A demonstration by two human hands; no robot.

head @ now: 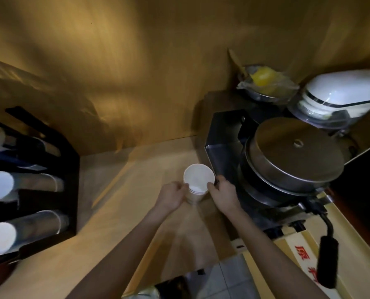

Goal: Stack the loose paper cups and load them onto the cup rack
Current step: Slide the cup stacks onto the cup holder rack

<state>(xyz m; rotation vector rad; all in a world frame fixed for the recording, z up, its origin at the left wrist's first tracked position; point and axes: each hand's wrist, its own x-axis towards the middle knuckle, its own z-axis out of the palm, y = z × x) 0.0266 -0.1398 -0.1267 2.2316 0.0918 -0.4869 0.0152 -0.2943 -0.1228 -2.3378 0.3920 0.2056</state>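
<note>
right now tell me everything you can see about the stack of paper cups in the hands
The stack of white paper cups stands upright, mouth open to the camera, its inside plain white and empty. Several rolled rims show nested close below the top one, so it holds a few cups. The left hand and the right hand each keep a grip on opposite sides near the rims. It sits low over the light wooden counter, just left of the metal waffle maker; whether its base touches the counter cannot be told.

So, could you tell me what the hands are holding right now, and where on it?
A stack of white paper cups, held upright between the left hand and right hand, each gripping a side just below the rims.
</note>
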